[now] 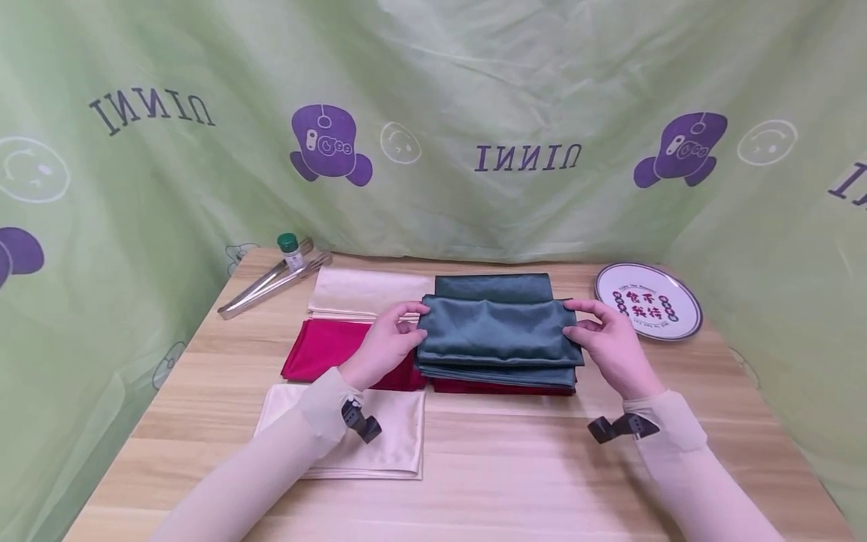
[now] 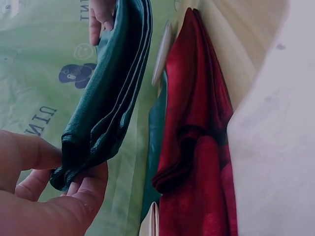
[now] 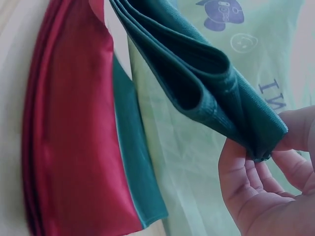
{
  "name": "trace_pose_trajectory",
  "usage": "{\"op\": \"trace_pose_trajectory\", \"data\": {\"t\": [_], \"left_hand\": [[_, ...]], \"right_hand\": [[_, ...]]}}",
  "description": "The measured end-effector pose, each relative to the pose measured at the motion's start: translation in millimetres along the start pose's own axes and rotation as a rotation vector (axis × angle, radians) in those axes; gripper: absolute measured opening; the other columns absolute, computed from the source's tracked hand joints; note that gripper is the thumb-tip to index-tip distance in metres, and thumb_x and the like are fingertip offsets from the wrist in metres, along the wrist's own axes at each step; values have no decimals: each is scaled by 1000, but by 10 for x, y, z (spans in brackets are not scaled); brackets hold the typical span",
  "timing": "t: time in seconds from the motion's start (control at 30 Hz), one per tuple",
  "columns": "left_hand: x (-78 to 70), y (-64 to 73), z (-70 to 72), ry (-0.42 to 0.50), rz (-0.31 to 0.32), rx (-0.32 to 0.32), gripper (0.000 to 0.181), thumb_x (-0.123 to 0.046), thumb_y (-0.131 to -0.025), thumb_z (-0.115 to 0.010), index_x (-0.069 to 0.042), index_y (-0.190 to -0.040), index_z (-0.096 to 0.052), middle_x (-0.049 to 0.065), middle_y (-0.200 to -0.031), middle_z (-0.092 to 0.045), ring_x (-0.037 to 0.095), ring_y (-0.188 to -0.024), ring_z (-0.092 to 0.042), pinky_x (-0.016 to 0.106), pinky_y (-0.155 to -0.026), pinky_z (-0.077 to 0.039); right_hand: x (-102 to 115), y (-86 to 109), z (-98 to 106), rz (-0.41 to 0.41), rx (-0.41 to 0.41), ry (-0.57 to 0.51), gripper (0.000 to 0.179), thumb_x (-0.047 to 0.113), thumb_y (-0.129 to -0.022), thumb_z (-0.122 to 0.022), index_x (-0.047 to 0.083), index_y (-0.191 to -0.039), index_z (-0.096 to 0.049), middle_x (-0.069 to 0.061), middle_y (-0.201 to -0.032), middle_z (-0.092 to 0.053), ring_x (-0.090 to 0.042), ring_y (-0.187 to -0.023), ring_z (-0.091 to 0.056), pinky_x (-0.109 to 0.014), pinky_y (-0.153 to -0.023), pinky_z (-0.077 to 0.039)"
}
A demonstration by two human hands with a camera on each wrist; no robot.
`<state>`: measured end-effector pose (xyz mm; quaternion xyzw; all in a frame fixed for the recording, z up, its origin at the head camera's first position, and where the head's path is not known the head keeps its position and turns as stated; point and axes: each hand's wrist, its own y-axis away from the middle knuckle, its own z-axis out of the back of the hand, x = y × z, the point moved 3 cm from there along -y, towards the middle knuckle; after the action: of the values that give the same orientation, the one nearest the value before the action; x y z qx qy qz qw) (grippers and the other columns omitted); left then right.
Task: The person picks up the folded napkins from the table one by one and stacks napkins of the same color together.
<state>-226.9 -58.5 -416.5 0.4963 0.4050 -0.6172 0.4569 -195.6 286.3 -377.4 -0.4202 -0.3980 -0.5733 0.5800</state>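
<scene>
A folded dark green satin cloth (image 1: 501,331) hangs level above the table between both hands. At its left end, my left hand (image 1: 386,342) pinches the edge between thumb and fingers; my right hand (image 1: 612,346) does the same at the right end. Loose folded layers sag under the green cloth (image 3: 187,64) in the right wrist view. Directly below, apart from it, lies a folded red cloth (image 2: 182,98). Behind that, another dark green cloth (image 1: 494,286) lies flat, partly covered by the held one.
To the left lie a second red cloth (image 1: 325,350), a cream cloth (image 1: 372,290) behind it and another cream cloth (image 1: 379,436) in front. Metal tongs (image 1: 264,290) and a green-capped bottle (image 1: 291,252) occupy the back left. A printed plate (image 1: 650,301) sits back right.
</scene>
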Motion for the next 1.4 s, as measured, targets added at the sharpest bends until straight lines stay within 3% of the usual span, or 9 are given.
{"op": "trace_pose_trajectory", "data": {"t": [0.2,0.3,0.5,0.77,1.0,1.23,1.4], "left_hand": [[38,-208,-19,-9,23,14,37,-1,-89,-66,-10,-125,-60,16,-98,-60,17,-76,-60,25,-64,-45],[28,-313,-30,-34,30,11,38,0,-89,-65,-9,-126,-60,15,-110,-58,18,-79,-61,25,-64,-45],[-10,-534,-33,-102,44,-17,37,0,-90,-65,-8,-126,-60,12,-129,-49,21,-86,-64,27,-68,-48],[86,-839,-81,-100,30,-71,38,2,-88,-63,-5,-125,-61,15,-125,-50,19,-82,-62,25,-64,-47],[158,-1013,-134,-114,30,-94,37,4,-87,-63,-5,-123,-62,15,-125,-52,18,-82,-61,24,-64,-47],[217,-1140,-141,-134,42,-120,38,7,-86,-62,-5,-122,-62,15,-133,-48,22,-90,-61,26,-69,-48],[258,-1203,-152,-160,54,-123,39,7,-85,-62,-6,-121,-63,16,-131,-48,20,-86,-59,24,-66,-46]], "right_hand": [[-61,-199,24,-23,-20,-12,44,0,-89,-65,-2,-131,-54,-13,-115,-57,-8,-87,-63,-19,-71,-49],[-86,-303,29,-39,-31,-10,44,0,-90,-64,-2,-133,-54,-12,-123,-53,-10,-91,-62,-18,-74,-50],[-97,-565,29,-38,-61,23,43,2,-90,-63,0,-132,-56,-18,-119,-57,-10,-88,-62,-19,-73,-49],[-134,-882,31,-6,-104,76,41,0,-88,-62,1,-129,-59,-16,-124,-55,-8,-86,-62,-20,-67,-48],[-245,-1043,38,-57,-115,108,41,2,-90,-61,4,-131,-58,-19,-115,-58,-12,-81,-58,-23,-63,-46],[-335,-1180,-5,-41,-147,111,40,0,-88,-63,3,-128,-61,-10,-89,-61,-11,-72,-55,-22,-59,-46],[-381,-1263,-29,-50,-155,136,41,0,-88,-63,4,-128,-61,-15,-95,-62,-10,-76,-57,-22,-63,-47]]}}
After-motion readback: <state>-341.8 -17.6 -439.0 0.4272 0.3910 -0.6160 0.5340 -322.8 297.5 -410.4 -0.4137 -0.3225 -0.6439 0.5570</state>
